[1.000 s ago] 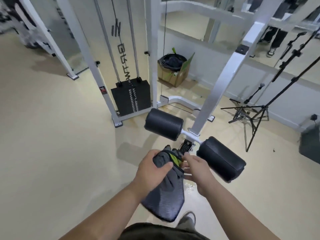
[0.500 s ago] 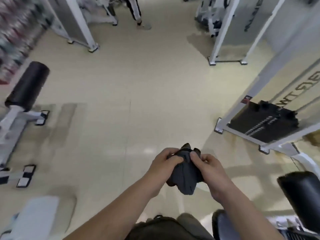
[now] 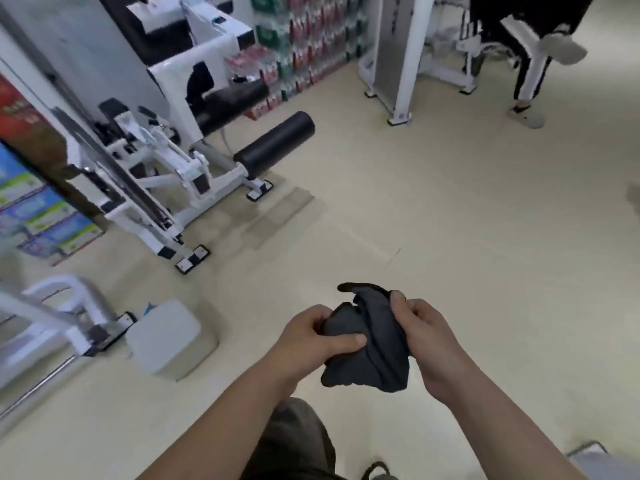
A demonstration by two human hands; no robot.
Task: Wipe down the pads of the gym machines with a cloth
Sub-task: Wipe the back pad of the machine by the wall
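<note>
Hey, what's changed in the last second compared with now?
The person has turned away from the cable machine; a different machine's black roller pad now lies ahead on the left. The cloth, hanging long a second ago, is now bunched up. Unchanged: the left hand and right hand both still hold it.

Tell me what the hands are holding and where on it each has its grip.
A dark grey cloth, bunched between both hands. The left hand pinches its left side; the right hand grips its right edge.
</note>
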